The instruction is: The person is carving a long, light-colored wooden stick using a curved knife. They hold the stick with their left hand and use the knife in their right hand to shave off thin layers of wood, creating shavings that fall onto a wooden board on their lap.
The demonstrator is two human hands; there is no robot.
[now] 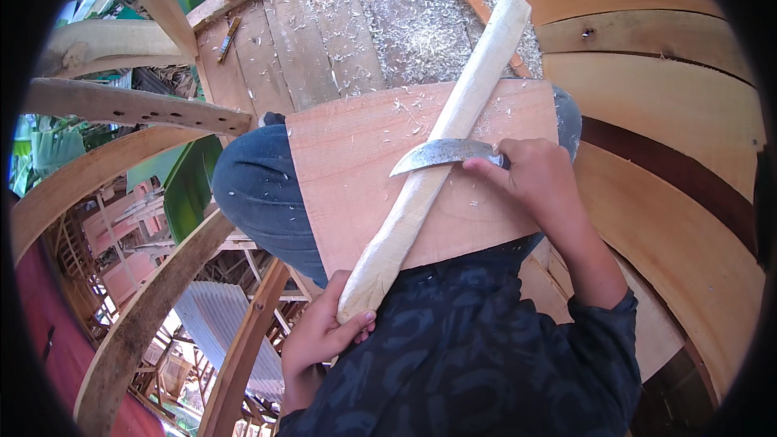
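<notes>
A long pale strip of wood (465, 105) lies slantwise over a thin wooden board (348, 162) resting on my lap. My left hand (328, 328) grips the strip's near end, close to my body. In my right hand (534, 174) is the handle of a knife (445, 154) with a broad, curved, worn blade. The blade lies across the strip near its middle, its tip pointing left. My fingers hide most of the handle. A few curled shavings (409, 109) are scattered on the board.
Beyond my knees, wood shavings (429, 36) cover the plank floor (283, 40). A small narrow object (229, 39) lies at the far left. Curved wooden ribs (105, 170) stand at left with gaps between them; overlapping planks (647, 97) form a wall at right.
</notes>
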